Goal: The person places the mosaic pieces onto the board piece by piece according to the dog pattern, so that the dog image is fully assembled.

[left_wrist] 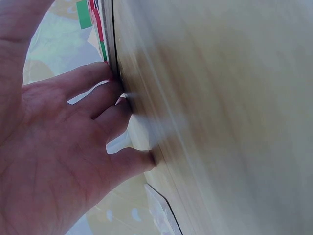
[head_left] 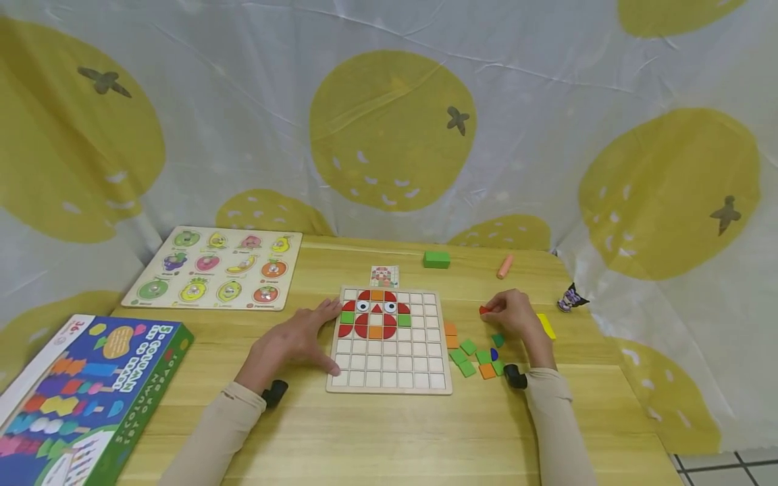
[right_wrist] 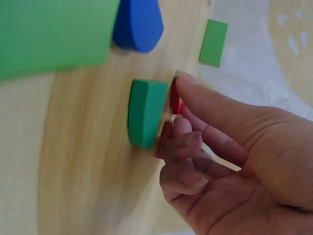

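A wooden grid board (head_left: 389,381) lies on the table, its upper left squares filled with red, green and orange tiles and two eye tiles. My left hand (head_left: 298,335) spreads along the board's left edge, thumb at the lower corner and fingertips near the upper one. In the left wrist view the fingers (left_wrist: 115,115) of that hand are mostly straight. To the board's right, my right hand (head_left: 516,316) pinches a small red tile (right_wrist: 175,98) between thumb and fingers. Beyond it in the right wrist view are a dark green piece (right_wrist: 146,112) and a blue piece (right_wrist: 139,24).
Loose green tiles (head_left: 467,347) and orange tiles (head_left: 450,335) lie right of the board. A pattern card (head_left: 385,276) touches its top. Farther out are a fruit puzzle (head_left: 213,270), a toy box (head_left: 91,391), a green block (head_left: 436,260), an orange stick (head_left: 505,266) and a figurine (head_left: 571,298).
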### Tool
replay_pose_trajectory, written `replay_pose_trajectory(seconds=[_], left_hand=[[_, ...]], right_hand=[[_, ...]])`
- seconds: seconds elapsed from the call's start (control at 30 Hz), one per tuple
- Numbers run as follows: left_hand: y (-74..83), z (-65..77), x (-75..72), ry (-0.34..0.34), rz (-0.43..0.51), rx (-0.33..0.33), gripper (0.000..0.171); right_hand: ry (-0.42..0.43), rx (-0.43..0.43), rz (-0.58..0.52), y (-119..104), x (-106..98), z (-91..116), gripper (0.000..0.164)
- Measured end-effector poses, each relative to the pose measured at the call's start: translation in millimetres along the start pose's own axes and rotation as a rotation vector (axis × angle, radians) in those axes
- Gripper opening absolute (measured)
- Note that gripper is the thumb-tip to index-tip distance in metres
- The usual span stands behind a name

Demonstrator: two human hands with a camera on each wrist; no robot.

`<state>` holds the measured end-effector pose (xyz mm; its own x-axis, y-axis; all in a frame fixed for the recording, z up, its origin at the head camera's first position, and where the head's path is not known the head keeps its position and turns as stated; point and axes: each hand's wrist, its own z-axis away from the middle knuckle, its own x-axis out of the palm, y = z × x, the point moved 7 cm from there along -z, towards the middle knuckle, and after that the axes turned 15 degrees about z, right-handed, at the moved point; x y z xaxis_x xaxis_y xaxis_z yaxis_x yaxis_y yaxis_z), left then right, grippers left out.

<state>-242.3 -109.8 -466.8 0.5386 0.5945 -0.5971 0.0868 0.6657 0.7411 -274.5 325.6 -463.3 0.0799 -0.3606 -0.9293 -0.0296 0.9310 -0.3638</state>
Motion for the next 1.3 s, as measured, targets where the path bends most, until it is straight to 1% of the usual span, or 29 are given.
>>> replay_pose_trajectory(seconds=[0.2, 0.3, 0.4, 0.6, 0.73, 0.87, 0.97, 1.03, 1.2, 1.3], left_hand=[[0.1, -0.4, 0.2, 0.001, -0.001, -0.004, 0.128], [-0.6, -0.7, 0.5, 0.000, 0.004, -0.009, 0.129], [-0.9, -0.7, 0.3, 0.000, 0.010, -0.007, 0.129], [-1.0, -0.8, 0.1, 0.000, 0.015, 0.001, 0.128], [-0.8, -0.9, 0.4, 0.001, 0.009, 0.005, 0.128], [-0.6, -1.5, 0.8, -0.001, 0.002, 0.014, 0.127], [-0.7, -1.9, 1.1, -0.002, 0.000, 0.017, 0.127], [-1.1, -2.1, 1.0, -0.002, 0.000, 0.016, 0.127], [-1.6, -2.1, 0.6, 0.000, 0.001, 0.016, 0.128], [-1.8, -2.4, 0.3, 0.001, 0.000, 0.017, 0.128]], right_hand=[[-0.005, -0.043, -0.022, -10.1, 0.6, 2.6, 0.014], [-0.009, -0.075, -0.048, -19.6, 0.4, 3.3, 0.014], [-0.029, -0.125, -0.099, -34.1, 2.5, 3.5, 0.016], [-0.084, -0.271, -0.215, -72.4, 14.3, 3.9, 0.021], [-0.137, -0.318, -0.274, -93.5, 25.3, 5.6, 0.020], [-0.198, -0.334, -0.311, -108.1, 37.6, 7.0, 0.009], [-0.226, -0.351, -0.318, -117.6, 45.7, 7.5, 0.005], [-0.234, -0.355, -0.321, -123.2, 49.7, 7.9, 0.006], [-0.240, -0.316, -0.321, -132.9, 55.4, 8.9, 0.012], [-0.242, -0.311, -0.311, -137.5, 58.2, 8.4, 0.012]])
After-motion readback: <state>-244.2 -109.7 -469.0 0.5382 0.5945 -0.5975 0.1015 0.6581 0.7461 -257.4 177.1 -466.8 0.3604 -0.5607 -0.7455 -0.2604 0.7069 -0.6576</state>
